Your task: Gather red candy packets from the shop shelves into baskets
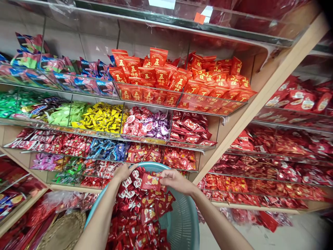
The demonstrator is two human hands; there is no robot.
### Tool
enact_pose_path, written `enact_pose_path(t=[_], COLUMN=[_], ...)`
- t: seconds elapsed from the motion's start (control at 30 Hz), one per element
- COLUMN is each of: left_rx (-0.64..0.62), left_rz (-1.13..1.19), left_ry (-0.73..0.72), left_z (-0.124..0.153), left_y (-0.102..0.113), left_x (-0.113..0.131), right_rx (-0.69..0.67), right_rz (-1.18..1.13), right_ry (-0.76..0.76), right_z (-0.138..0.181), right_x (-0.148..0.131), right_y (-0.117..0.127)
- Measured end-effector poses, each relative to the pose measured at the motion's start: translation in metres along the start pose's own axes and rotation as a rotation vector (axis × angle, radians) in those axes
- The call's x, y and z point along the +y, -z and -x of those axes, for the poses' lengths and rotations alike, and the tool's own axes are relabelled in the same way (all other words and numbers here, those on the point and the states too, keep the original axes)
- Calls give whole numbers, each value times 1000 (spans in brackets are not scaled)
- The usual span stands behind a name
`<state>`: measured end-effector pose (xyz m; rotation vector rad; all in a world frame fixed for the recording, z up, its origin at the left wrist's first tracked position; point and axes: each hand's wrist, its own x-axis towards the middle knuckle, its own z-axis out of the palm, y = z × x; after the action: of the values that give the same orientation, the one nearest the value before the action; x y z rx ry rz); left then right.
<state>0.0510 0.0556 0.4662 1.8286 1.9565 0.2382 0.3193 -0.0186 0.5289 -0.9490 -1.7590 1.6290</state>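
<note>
A teal plastic basket (186,211) stands below the shelves, with many red candy packets (149,213) heaped in it, mostly toward its left side. My left hand (122,173) is closed on the basket's far left rim, its fingers partly hidden behind the edge. Over the heap, my right hand (177,181) pinches a red candy packet (151,181) with orange fruit printed on it. Dark red packets with white lettering (131,180) lie close to my left wrist, inside the basket.
Glass-fronted shelves hold sorted sweets: red-and-gold packets (158,76), yellow wrappers (104,116) and green wrappers (61,114). A slanting wooden panel (249,104) divides them from shelves of red packets (286,142) on the right. A woven basket (62,231) stands at lower left.
</note>
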Motion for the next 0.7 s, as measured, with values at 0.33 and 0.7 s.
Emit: enact_pose_path(t=[0.33, 0.7], left_rx=[-14, -2], left_rz=[-23, -23], left_ry=[30, 34], left_z=[0, 2], left_y=[1, 2], left_x=[2, 2], right_rx=[-267, -308], right_rz=[172, 188], right_ry=[-170, -415], right_z=[-11, -26], right_x=[58, 64], right_y=[-10, -30])
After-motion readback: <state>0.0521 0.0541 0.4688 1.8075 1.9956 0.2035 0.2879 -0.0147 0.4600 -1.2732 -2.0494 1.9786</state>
